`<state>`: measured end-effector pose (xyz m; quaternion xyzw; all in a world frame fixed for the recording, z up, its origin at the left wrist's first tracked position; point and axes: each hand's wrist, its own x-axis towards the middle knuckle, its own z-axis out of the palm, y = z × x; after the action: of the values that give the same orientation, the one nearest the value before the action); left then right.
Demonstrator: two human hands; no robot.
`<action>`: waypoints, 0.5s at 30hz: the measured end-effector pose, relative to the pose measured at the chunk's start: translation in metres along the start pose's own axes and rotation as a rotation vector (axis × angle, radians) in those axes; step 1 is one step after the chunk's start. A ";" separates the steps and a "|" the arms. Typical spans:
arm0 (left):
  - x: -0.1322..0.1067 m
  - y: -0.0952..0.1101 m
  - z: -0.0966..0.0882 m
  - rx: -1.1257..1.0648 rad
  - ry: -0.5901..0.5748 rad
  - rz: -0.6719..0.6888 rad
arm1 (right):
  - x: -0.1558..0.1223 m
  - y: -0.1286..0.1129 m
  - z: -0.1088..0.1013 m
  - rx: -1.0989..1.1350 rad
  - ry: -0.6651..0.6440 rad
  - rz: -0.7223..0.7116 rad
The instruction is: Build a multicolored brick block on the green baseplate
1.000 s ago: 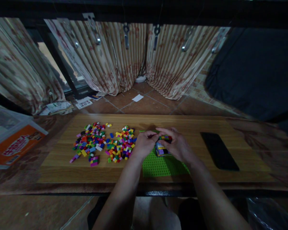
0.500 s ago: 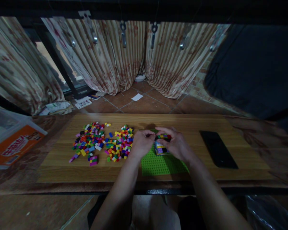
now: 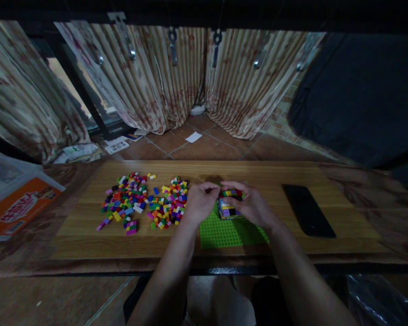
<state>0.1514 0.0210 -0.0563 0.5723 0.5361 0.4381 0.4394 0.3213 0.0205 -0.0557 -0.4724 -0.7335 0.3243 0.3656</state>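
A small structure of multicoloured toy bricks (image 3: 228,212) stands on the green studded baseplate (image 3: 231,235), partly covered by my hands. My right hand (image 3: 255,206) is closed around its right side, with the thumb across the front and the forefinger reaching over the back. At the structure's left back corner, my left hand (image 3: 200,201) is pinched, thumb against forefinger. Whatever sits between those left fingertips is too small and hidden to make out. The fingertips of both hands nearly meet there.
Two heaps of loose bricks, a left heap (image 3: 127,199) and a nearer heap (image 3: 170,203), lie on the wooden board (image 3: 98,246). A black phone-like slab (image 3: 308,210) rests at right. A clear box with an orange label (image 3: 20,208) stands far left.
Both hands stay at the brick structure, with only slight finger movement. The whole view has shifted a little.
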 end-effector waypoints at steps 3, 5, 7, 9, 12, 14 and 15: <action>0.000 -0.001 0.001 0.013 -0.029 0.035 | -0.001 0.001 -0.002 0.047 -0.002 -0.010; 0.000 -0.001 0.003 0.030 -0.046 0.038 | -0.001 0.001 -0.002 0.074 -0.003 -0.012; -0.001 0.000 0.004 0.050 -0.054 0.031 | -0.001 0.001 -0.002 0.089 -0.007 0.000; -0.001 0.002 0.005 0.067 -0.055 0.028 | -0.001 0.002 -0.001 0.101 -0.014 0.019; -0.002 0.005 0.005 0.109 -0.040 0.034 | 0.000 0.002 0.000 0.116 -0.016 0.036; -0.003 0.007 0.005 0.146 -0.022 0.038 | 0.000 0.003 0.000 0.112 -0.016 0.037; -0.003 0.008 0.005 0.161 -0.012 0.040 | 0.000 0.004 0.001 0.110 -0.015 0.035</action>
<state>0.1581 0.0174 -0.0502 0.6190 0.5553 0.3987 0.3865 0.3225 0.0218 -0.0589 -0.4619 -0.7090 0.3738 0.3797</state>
